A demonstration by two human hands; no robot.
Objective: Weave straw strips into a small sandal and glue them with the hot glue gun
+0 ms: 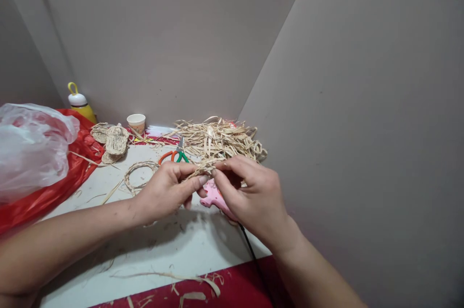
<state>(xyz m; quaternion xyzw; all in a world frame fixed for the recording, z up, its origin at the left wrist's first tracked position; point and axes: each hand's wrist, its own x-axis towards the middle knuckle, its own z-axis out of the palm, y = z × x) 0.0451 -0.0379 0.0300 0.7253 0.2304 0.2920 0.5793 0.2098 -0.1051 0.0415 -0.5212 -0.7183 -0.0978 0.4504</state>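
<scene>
Between my two hands is a small woven piece of dried straw (205, 168), held above the table. My left hand (173, 186) pinches its left side between thumb and fingers. On its right side, the thumb and fingertips of my right hand (250, 189) close on the straw. A pink glue gun (217, 198) with a black cord lies below and behind my right hand, partly hidden by it. Just beyond my left hand are scissors with orange and green handles (177, 154) and a braided straw ring (139, 175).
A heap of dried straw strips (217, 136) lies at the back. Woven straw pieces (115, 141), a paper cup (136, 122) and a yellow bottle (81, 105) stand or lie back left, near a clear plastic bag (32, 148) on red plastic (81, 172). Walls (362, 129) border the table (145, 250).
</scene>
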